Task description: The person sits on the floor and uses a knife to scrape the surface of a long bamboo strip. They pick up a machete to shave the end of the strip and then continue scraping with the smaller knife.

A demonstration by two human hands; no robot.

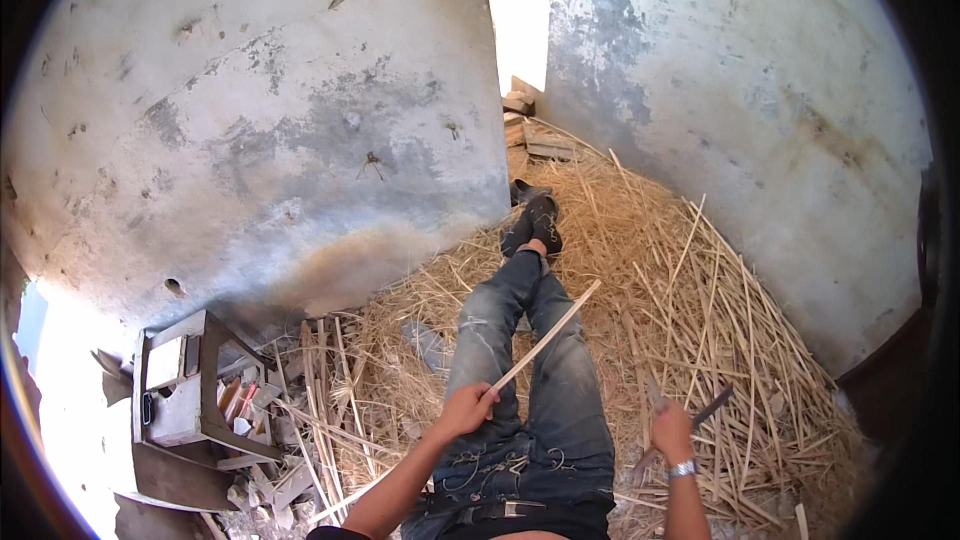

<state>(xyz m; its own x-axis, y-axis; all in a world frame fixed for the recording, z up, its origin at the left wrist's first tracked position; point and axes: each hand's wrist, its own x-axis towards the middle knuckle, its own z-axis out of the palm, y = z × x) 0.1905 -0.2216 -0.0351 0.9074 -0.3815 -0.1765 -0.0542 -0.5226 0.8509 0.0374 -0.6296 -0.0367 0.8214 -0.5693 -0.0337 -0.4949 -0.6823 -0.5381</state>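
My left hand (470,410) grips a pale split-bamboo or wooden strip (551,337), which slants up and away over my legs in jeans (487,345). A similar pale length shows below my left forearm; whether it is the same strip I cannot tell. Off to the right, beyond my thigh, my right hand (672,431) is closed around a narrow, knife-like tool (653,392) with a greyish tip pointing away from me. A dark flat bar or blade (712,405) passes beneath that hand; its link to the tool is hidden. Thin curled shavings (517,461) lie on my lap.
Shavings (592,217) cover the floor around my legs, with many loose strips (739,360) piled at right. A broken wooden cabinet (176,390) with rubble stands at left. Two plastered walls (360,90) flank a bright gap, where wood blocks (544,142) are stacked.
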